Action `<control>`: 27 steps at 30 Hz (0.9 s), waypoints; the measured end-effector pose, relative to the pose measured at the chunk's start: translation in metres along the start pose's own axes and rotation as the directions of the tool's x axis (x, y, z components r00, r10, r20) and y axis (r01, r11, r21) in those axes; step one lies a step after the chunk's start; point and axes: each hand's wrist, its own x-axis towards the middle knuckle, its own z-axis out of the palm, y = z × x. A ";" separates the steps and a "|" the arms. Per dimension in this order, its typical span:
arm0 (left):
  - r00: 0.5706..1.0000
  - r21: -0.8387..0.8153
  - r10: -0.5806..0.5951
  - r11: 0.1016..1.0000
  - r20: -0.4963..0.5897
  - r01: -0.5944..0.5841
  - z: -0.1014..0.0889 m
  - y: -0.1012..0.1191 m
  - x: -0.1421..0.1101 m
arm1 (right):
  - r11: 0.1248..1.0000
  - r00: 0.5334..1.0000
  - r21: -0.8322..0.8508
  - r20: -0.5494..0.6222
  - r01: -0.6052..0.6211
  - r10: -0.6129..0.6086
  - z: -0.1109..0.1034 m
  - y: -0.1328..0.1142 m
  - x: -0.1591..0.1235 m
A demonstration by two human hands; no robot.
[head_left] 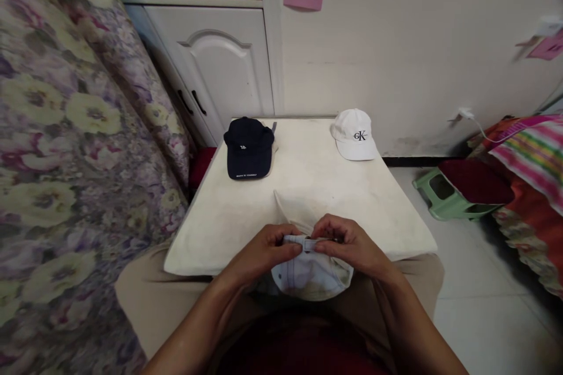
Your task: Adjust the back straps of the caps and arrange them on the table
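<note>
A pale blue baseball cap (303, 275) is held at the table's near edge, its back strap towards me. My left hand (277, 244) pinches the left end of the strap between thumb and fingers. On the other side, my right hand (341, 240) grips the strap's right part, thumb on top. The strap runs between the two hands near a small buckle or loop, too small to make out fully. The front of the cap is mostly hidden behind the hands.
A dark navy cap (248, 149) lies at the table's (303, 152) back left, over something pale. A white cap (355, 136) with black letters sits at the back right. Floral curtain (65, 158) hangs left; a green stool (461, 190) stands right.
</note>
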 end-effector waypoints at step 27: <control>0.856 0.575 0.487 0.756 -0.174 -0.313 0.017 -0.010 -0.009 | 0.997 0.998 -0.046 -0.039 0.054 -0.056 0.003 -0.003 -0.004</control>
